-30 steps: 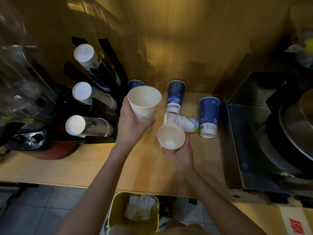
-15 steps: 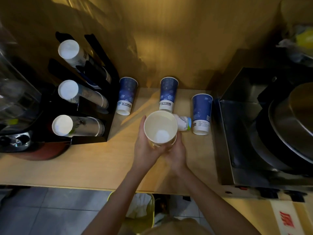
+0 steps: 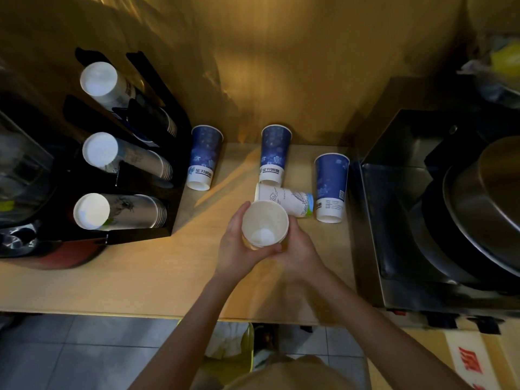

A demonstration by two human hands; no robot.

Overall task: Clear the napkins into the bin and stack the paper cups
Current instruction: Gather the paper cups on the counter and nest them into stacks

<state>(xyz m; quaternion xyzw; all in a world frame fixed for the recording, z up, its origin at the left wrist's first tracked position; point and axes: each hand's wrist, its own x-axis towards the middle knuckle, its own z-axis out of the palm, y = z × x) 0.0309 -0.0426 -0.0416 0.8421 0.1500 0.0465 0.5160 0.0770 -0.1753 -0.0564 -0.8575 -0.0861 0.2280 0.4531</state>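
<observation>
Head view, both hands point(image 3: 270, 249) wrapped around nested white cups point(image 3: 264, 226), lower cup mostly hidden, bin point(image 3: 249, 350) half under counter point(image 3: 140, 277)

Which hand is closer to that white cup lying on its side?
Right. The right hand sits just below the tipped white cup, nearly touching it; the left hand is farther off to its lower left.

Single head view, looking steeply down, close over counter point(image 3: 146, 280) edge.
</observation>
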